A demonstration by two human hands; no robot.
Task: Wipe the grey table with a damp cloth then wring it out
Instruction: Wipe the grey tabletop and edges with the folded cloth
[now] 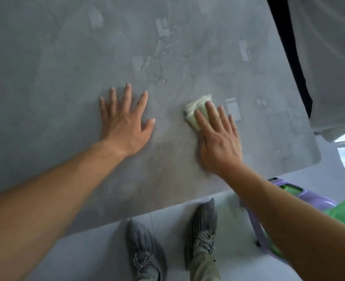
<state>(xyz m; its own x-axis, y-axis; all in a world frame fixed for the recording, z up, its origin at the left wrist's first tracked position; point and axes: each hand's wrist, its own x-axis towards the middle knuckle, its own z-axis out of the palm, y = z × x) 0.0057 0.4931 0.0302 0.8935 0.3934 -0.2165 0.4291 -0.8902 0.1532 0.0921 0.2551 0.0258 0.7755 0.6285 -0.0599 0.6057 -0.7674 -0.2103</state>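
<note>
Both hands are flat on the grey table (pixel 66 57). Fingers of the left hand (pixel 125 122) are spread wide and hold nothing, only giving support. The right hand (pixel 218 138) presses a folded pale green cloth (pixel 198 110) under nearly straight fingers, near the right edge. To wipe well, I think it is better to keep even pressure and make overlapping strokes toward the wet streaks (pixel 163 57) further away
</note>
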